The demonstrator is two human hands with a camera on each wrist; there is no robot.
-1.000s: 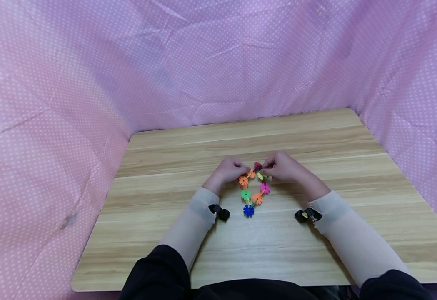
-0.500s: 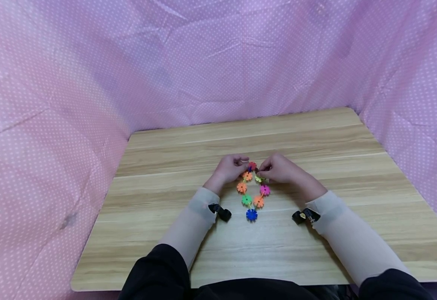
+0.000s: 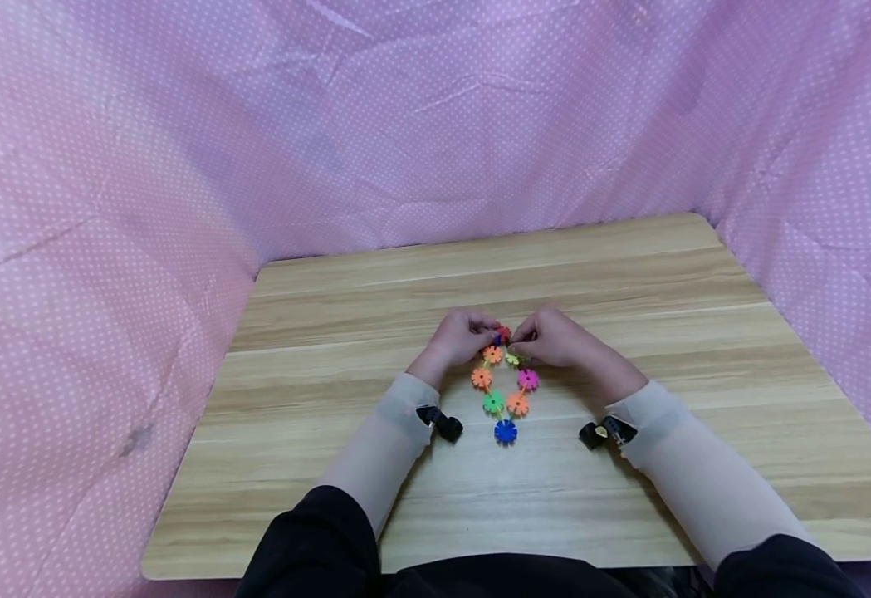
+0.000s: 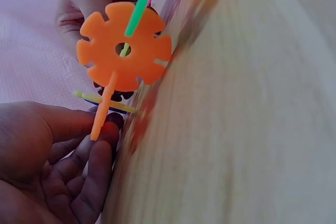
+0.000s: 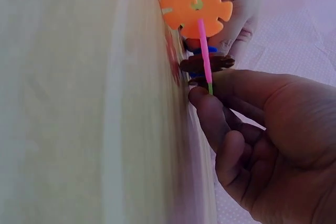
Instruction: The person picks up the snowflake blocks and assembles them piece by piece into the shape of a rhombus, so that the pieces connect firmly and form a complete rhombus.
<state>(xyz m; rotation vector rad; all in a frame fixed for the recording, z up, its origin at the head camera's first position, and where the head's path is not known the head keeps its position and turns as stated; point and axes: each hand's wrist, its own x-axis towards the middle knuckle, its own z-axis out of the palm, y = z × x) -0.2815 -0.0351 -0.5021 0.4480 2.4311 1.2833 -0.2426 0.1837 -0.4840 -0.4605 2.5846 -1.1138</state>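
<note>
A chain of notched plastic snowflake discs lies in a long loop on the wooden table, with a blue disc [image 3: 506, 432] at the near end. Orange discs [image 3: 481, 377], a green disc [image 3: 493, 402] and a magenta disc [image 3: 528, 379] form its sides. At the far end, my left hand [image 3: 465, 334] pinches the chain beside a red disc [image 3: 504, 333]. Opposite it, my right hand [image 3: 555, 336] pinches the chain by the yellow-green disc [image 3: 513, 359]. A brown disc [image 5: 191, 65] sits at its fingertips in the right wrist view. My fingers partly hide the pieces between the hands.
The wooden table [image 3: 330, 332] has a pink dotted cloth [image 3: 435, 124] hanging behind it and at its sides. A small black camera [image 3: 447, 427] is on the left wrist, and another camera [image 3: 595, 435] is on the right.
The loop's near end has shifted toward me and slightly right. My left fingers have changed their hold near the red disc, and my right hand has moved a little left.
</note>
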